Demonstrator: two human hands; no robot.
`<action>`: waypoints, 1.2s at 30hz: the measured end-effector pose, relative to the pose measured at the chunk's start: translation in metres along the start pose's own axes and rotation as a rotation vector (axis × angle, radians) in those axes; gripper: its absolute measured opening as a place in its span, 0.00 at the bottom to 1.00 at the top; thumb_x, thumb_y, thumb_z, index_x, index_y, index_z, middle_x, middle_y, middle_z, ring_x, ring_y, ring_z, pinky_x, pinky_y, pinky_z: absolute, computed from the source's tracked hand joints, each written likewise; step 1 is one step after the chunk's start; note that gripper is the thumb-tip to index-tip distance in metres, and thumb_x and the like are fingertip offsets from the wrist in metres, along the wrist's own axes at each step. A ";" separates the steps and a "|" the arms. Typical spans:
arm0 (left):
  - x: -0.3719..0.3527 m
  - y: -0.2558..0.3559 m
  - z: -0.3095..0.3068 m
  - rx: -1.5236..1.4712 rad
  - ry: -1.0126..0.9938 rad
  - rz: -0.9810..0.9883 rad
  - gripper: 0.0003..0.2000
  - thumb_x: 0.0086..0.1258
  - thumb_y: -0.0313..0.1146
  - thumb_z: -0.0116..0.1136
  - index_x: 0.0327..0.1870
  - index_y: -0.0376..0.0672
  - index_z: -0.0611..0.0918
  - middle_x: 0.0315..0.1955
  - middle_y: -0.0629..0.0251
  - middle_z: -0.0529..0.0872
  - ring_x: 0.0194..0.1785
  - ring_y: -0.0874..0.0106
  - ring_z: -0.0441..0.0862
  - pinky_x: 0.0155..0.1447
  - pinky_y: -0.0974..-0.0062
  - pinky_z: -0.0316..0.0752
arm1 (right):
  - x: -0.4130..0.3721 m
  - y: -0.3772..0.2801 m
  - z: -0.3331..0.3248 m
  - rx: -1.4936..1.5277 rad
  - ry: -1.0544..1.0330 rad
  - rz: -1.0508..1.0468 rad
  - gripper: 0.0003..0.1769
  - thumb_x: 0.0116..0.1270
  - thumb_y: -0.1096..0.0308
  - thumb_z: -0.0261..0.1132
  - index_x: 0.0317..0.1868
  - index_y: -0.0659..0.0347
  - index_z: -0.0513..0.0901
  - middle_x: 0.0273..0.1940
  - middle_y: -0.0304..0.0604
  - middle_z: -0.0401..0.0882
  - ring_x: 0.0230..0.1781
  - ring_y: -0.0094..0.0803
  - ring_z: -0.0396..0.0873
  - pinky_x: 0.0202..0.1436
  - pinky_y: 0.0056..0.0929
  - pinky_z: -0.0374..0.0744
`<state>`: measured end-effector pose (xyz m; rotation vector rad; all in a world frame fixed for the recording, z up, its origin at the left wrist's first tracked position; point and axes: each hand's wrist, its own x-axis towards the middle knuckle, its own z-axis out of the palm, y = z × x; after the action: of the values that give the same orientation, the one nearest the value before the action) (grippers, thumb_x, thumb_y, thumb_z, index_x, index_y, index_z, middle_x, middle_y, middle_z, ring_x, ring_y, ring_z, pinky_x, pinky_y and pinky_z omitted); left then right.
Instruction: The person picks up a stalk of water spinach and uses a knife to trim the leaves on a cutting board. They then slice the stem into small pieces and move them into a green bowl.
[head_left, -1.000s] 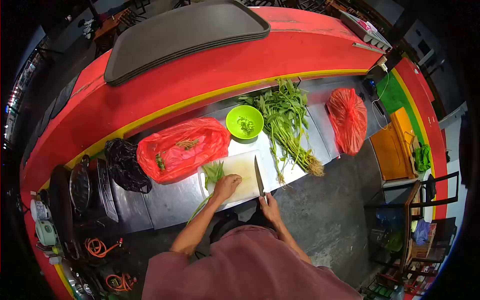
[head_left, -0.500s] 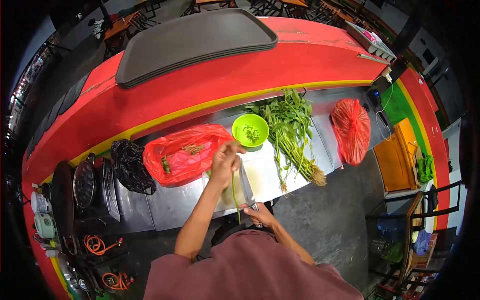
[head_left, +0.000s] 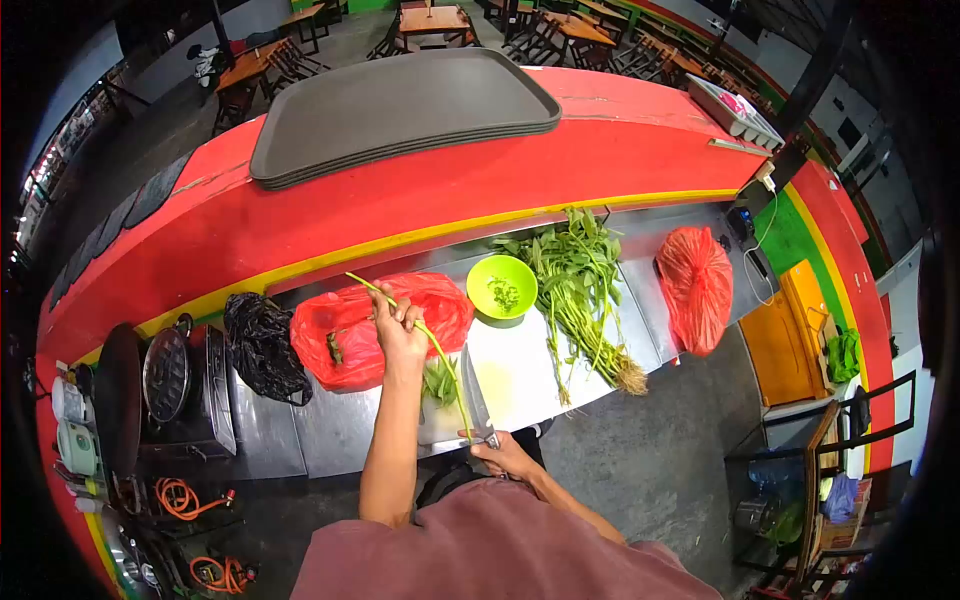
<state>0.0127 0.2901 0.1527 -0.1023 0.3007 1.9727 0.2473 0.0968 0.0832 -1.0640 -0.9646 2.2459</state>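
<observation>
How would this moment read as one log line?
left hand: green stem | right hand: knife | leaves: near knife | green bowl: cut greens inside

Bowl: the round lime-green plastic bowl (head_left: 481,289) was bright and plain, flecked inside with darker green bits.
Leafy bunch: the big bunch of leafy green vegetables (head_left: 580,262) went from deep green leaves to yellow-green stems and tan roots.
Single stalk: the long thin green stalk (head_left: 446,358) was pale yellow-green.
Blade: the long pointed metal knife (head_left: 476,391) was silver-grey.
Bags: the open red plastic bag (head_left: 442,300) and knotted red plastic bag (head_left: 695,285) matched (near enough); the crumpled black plastic bag (head_left: 262,350) was glossy.
Wall: the curved red wall (head_left: 450,180) carried a yellow stripe.
Trays: the stacked rectangular trays (head_left: 400,110) were plain dark grey-brown.
Shirt: plain maroon.
</observation>
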 end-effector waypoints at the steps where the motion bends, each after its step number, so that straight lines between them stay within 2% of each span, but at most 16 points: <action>1: 0.000 0.000 0.001 -0.031 0.041 -0.004 0.10 0.83 0.44 0.54 0.56 0.54 0.82 0.46 0.80 0.87 0.20 0.86 0.64 0.19 0.86 0.55 | 0.004 0.002 0.002 -0.003 -0.004 0.001 0.24 0.74 0.57 0.72 0.63 0.62 0.82 0.18 0.25 0.65 0.13 0.14 0.60 0.17 0.21 0.57; 4: -0.001 0.008 -0.002 -0.047 0.058 0.014 0.09 0.84 0.44 0.52 0.55 0.54 0.81 0.46 0.79 0.85 0.19 0.86 0.63 0.18 0.86 0.55 | 0.009 0.000 0.007 -0.083 0.060 0.055 0.15 0.74 0.58 0.71 0.34 0.57 0.80 0.15 0.27 0.65 0.11 0.15 0.59 0.15 0.23 0.57; 5: 0.000 0.010 -0.004 -0.034 0.033 0.027 0.09 0.85 0.44 0.51 0.55 0.53 0.80 0.47 0.79 0.85 0.19 0.86 0.62 0.18 0.86 0.54 | 0.006 -0.003 0.009 -0.086 0.056 0.056 0.15 0.74 0.58 0.71 0.34 0.57 0.80 0.15 0.27 0.65 0.11 0.15 0.59 0.15 0.23 0.57; 6: -0.008 0.016 -0.004 -0.033 -0.173 0.032 0.12 0.85 0.43 0.52 0.60 0.52 0.79 0.52 0.73 0.86 0.27 0.84 0.74 0.27 0.85 0.70 | 0.005 -0.005 0.009 -0.113 0.074 0.054 0.16 0.75 0.58 0.71 0.32 0.57 0.79 0.15 0.28 0.66 0.11 0.16 0.60 0.15 0.23 0.57; 7: -0.014 0.019 -0.004 -0.034 -0.174 0.039 0.12 0.85 0.43 0.52 0.60 0.52 0.79 0.52 0.73 0.86 0.27 0.84 0.74 0.27 0.85 0.70 | 0.004 -0.007 0.009 -0.140 0.091 0.051 0.17 0.75 0.58 0.71 0.30 0.56 0.77 0.15 0.28 0.66 0.10 0.17 0.60 0.14 0.23 0.57; 9: -0.030 0.023 0.006 0.400 0.064 0.065 0.17 0.83 0.43 0.55 0.67 0.48 0.76 0.59 0.65 0.85 0.44 0.78 0.84 0.47 0.78 0.81 | 0.002 -0.007 0.008 -0.248 0.184 -0.003 0.19 0.74 0.58 0.72 0.27 0.57 0.77 0.15 0.29 0.67 0.10 0.18 0.61 0.14 0.26 0.58; 10: -0.039 0.024 -0.003 0.547 -0.038 -0.028 0.24 0.81 0.43 0.58 0.72 0.44 0.71 0.65 0.57 0.82 0.59 0.70 0.84 0.61 0.69 0.79 | -0.001 -0.010 0.008 -0.277 0.236 -0.016 0.19 0.73 0.58 0.72 0.27 0.57 0.77 0.15 0.29 0.68 0.11 0.18 0.62 0.15 0.26 0.58; 11: -0.049 0.023 -0.013 0.716 -0.052 -0.137 0.24 0.81 0.43 0.58 0.72 0.43 0.69 0.68 0.54 0.79 0.60 0.68 0.84 0.60 0.68 0.81 | -0.004 -0.012 0.007 -0.306 0.286 -0.026 0.20 0.73 0.57 0.72 0.26 0.57 0.77 0.15 0.29 0.69 0.11 0.18 0.62 0.15 0.26 0.58; 12: -0.048 0.023 -0.050 0.877 -0.181 -0.279 0.25 0.82 0.44 0.58 0.72 0.44 0.68 0.62 0.57 0.82 0.58 0.68 0.84 0.61 0.69 0.81 | -0.006 -0.012 0.004 -0.347 0.335 -0.029 0.20 0.73 0.57 0.72 0.26 0.58 0.78 0.17 0.29 0.70 0.13 0.17 0.62 0.17 0.26 0.59; 14: -0.097 0.007 -0.055 1.115 -0.084 -0.383 0.22 0.81 0.44 0.60 0.68 0.43 0.72 0.58 0.63 0.83 0.56 0.72 0.84 0.59 0.73 0.81 | -0.005 -0.019 0.000 -0.435 0.338 -0.148 0.20 0.73 0.58 0.72 0.25 0.57 0.77 0.16 0.29 0.69 0.14 0.17 0.63 0.17 0.26 0.59; 15: -0.105 -0.004 -0.098 1.024 -0.228 -0.360 0.21 0.81 0.42 0.60 0.67 0.42 0.74 0.56 0.66 0.84 0.55 0.76 0.83 0.59 0.74 0.80 | -0.003 -0.024 -0.004 -0.496 0.355 -0.197 0.22 0.74 0.58 0.71 0.24 0.56 0.75 0.15 0.29 0.68 0.11 0.18 0.62 0.15 0.27 0.58; 17: -0.139 -0.009 -0.074 1.173 -0.322 -0.478 0.19 0.80 0.39 0.62 0.64 0.37 0.77 0.50 0.68 0.86 0.52 0.80 0.82 0.57 0.75 0.78 | -0.001 -0.040 -0.008 -0.482 0.289 -0.266 0.21 0.74 0.59 0.72 0.24 0.57 0.76 0.16 0.28 0.68 0.13 0.17 0.62 0.17 0.27 0.58; 22: -0.163 -0.029 -0.056 1.181 -0.348 -0.220 0.15 0.79 0.34 0.63 0.60 0.35 0.81 0.42 0.70 0.87 0.45 0.83 0.82 0.51 0.82 0.77 | 0.003 -0.067 -0.022 -0.585 0.219 -0.295 0.21 0.71 0.58 0.75 0.24 0.56 0.77 0.17 0.26 0.68 0.16 0.16 0.62 0.19 0.26 0.59; 26: -0.160 -0.033 -0.037 1.159 -0.280 -0.086 0.14 0.81 0.34 0.59 0.60 0.36 0.82 0.42 0.66 0.88 0.47 0.78 0.86 0.51 0.78 0.80 | -0.007 -0.085 -0.030 -0.580 0.165 -0.321 0.22 0.71 0.58 0.75 0.22 0.55 0.76 0.16 0.26 0.68 0.13 0.16 0.61 0.17 0.25 0.58; 29: -0.155 -0.036 -0.030 0.979 -0.213 -0.074 0.18 0.83 0.37 0.58 0.66 0.37 0.80 0.45 0.62 0.88 0.45 0.71 0.88 0.52 0.73 0.83 | -0.029 -0.096 -0.039 -0.569 0.173 -0.265 0.14 0.71 0.59 0.74 0.37 0.63 0.89 0.21 0.24 0.71 0.21 0.14 0.62 0.24 0.24 0.59; 36: -0.186 -0.079 -0.030 0.879 -0.108 -0.168 0.22 0.84 0.40 0.55 0.70 0.35 0.75 0.45 0.63 0.85 0.47 0.71 0.87 0.56 0.71 0.81 | -0.080 -0.097 -0.072 -0.208 0.111 -0.301 0.15 0.76 0.59 0.69 0.45 0.66 0.89 0.17 0.27 0.69 0.13 0.15 0.62 0.16 0.23 0.60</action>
<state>0.1593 0.1480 0.1499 0.5235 1.0165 1.5244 0.3635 0.1347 0.1623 -1.0381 -1.2406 1.8563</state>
